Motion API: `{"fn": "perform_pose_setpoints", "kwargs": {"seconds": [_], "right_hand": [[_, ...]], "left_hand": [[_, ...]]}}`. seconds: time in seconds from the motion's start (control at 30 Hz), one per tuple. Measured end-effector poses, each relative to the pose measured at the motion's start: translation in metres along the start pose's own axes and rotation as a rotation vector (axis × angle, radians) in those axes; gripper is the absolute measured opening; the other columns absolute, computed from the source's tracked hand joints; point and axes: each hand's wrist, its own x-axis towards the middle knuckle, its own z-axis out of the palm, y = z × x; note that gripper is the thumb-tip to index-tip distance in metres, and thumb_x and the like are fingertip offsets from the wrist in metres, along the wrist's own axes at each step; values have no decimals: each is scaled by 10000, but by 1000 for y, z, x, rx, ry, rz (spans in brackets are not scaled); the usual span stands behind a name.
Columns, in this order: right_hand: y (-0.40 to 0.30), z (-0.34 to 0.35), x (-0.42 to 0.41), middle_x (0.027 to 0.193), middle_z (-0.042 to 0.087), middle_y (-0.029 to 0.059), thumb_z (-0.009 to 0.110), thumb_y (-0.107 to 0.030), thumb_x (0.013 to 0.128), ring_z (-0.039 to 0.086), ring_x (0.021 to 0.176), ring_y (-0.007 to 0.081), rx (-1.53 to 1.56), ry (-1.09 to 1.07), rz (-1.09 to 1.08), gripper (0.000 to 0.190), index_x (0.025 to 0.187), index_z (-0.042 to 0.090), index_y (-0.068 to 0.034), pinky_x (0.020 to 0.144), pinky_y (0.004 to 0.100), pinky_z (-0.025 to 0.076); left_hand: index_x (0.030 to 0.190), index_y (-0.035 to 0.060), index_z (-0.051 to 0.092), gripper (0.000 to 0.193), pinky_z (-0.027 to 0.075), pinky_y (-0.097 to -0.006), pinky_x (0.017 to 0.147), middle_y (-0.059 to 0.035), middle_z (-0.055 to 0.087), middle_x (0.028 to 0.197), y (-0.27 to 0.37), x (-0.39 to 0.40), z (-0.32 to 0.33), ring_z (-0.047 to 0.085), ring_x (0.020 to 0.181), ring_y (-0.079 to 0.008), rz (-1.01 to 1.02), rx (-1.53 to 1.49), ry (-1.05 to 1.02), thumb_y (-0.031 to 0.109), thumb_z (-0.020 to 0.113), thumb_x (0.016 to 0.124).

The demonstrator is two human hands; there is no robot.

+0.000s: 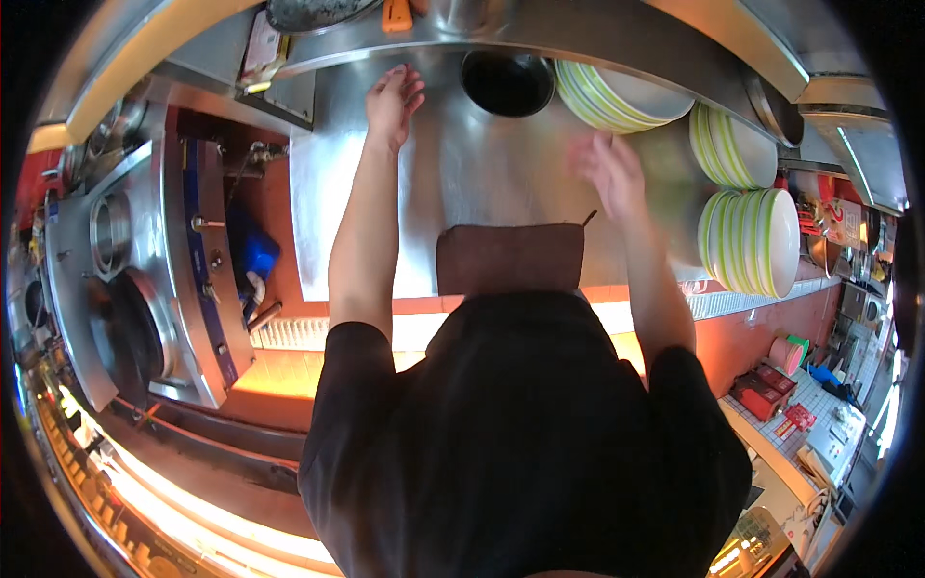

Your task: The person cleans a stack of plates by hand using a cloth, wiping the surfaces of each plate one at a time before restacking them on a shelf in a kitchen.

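Note:
My left hand is raised over the left part of a stainless steel counter. Its fingers are loosely bent and slightly apart, with nothing visible in them. Motion blurs my right hand, which hovers over the counter's right side with fingers spread and no object seen in it. Just beyond it is a stack of white dishes with green bands, partly under a shelf. A round black container stands between the hands at the back. Against my body lies a dark brown flat piece; its material is unclear.
More green-banded dishes stand in a second stack and a third stack at right. A steel shelf overhangs the counter's back. At left is a wok range with a dark wok. A blue container sits beside it.

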Motion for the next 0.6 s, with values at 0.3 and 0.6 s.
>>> {"fn": "perform_pose_setpoints", "kwargs": {"seconds": [0.3,0.6], "right_hand": [[49,-82,-95,876,622,93,500,-213,939,622,828,184,16,396,199,174,929,549,-46,729,316,511],[48,-92,-118,880,609,81,495,-212,938,619,821,179,-10,443,189,172,897,543,-52,714,314,514]], "left_hand": [[1197,150,451,342,540,-339,703,-25,553,1134,-27,111,13,595,907,-188,224,167,143,204,574,883],[1148,225,505,260,508,-294,633,19,591,1064,-19,114,31,597,847,-162,10,58,227,274,544,896]]}}
